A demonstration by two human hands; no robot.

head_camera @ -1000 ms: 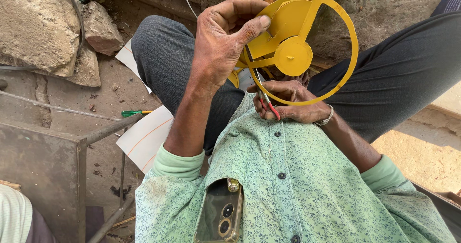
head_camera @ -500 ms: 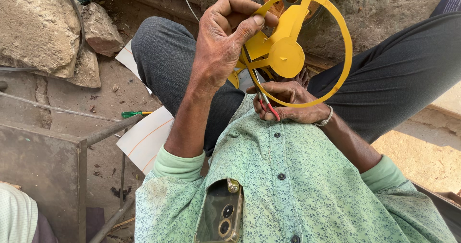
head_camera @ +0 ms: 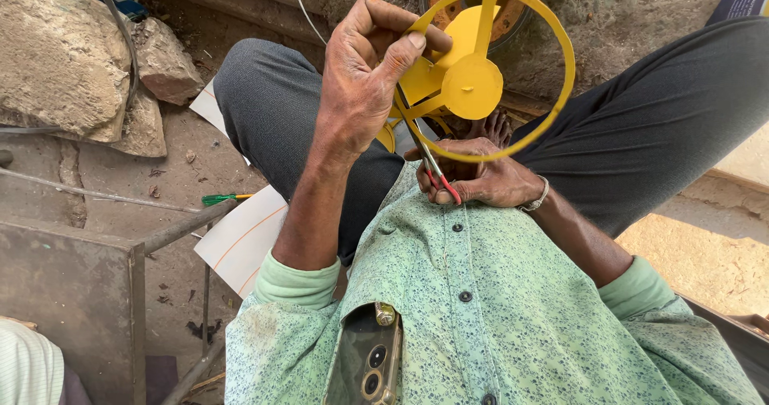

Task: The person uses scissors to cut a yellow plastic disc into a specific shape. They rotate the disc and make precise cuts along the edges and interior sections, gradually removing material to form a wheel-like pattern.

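Fingers [head_camera: 400, 48] pinch yellow wheel [head_camera: 489, 76] rim (scissors [head_camera: 432, 165] below).

The person wears a pale green button-up cotton shirt [head_camera: 513, 325] with a fine dark speckled print and dark round buttons [head_camera: 465, 296] down its front. Its long sleeves end in plain green cuffs [head_camera: 298, 282]. Below the shirt are dark grey trousers [head_camera: 641, 124]. A silver metal bangle [head_camera: 539, 195] circles the right wrist.
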